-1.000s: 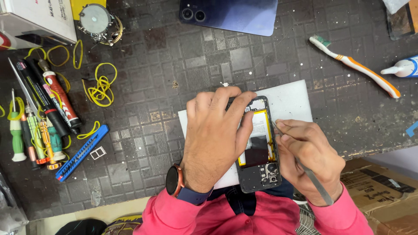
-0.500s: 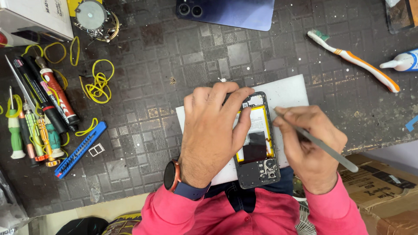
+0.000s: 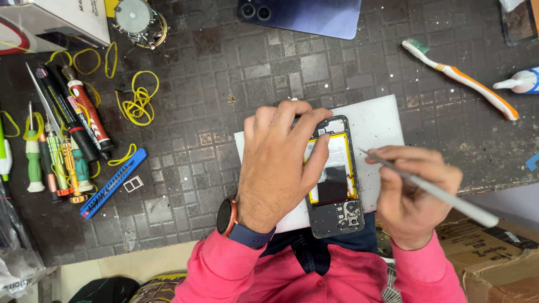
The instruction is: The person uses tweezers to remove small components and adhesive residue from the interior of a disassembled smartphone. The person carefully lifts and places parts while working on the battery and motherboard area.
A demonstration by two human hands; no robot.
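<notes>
An opened phone (image 3: 336,179) with its back off lies on a white pad (image 3: 376,126), showing a yellow-edged battery and dark frame. My left hand (image 3: 278,165) lies over the phone's left side, fingers curled on its top edge and thumb on the battery. My right hand (image 3: 412,193) sits just right of the phone and grips a thin grey metal tool (image 3: 432,191), whose tip points up-left, lifted off the phone's right edge.
A blue phone back cover (image 3: 306,14) lies at the top. A toothbrush (image 3: 460,78) and a glue bottle (image 3: 519,81) lie right. Screwdrivers (image 3: 56,157), pens, a blue cutter (image 3: 112,182) and yellow rubber bands (image 3: 137,101) lie left. A cardboard box (image 3: 488,252) sits lower right.
My right hand has drawn the metal tool away from the phone's right edge, turning its shaft from near upright to slanting down-right. My left hand stays on the phone.
</notes>
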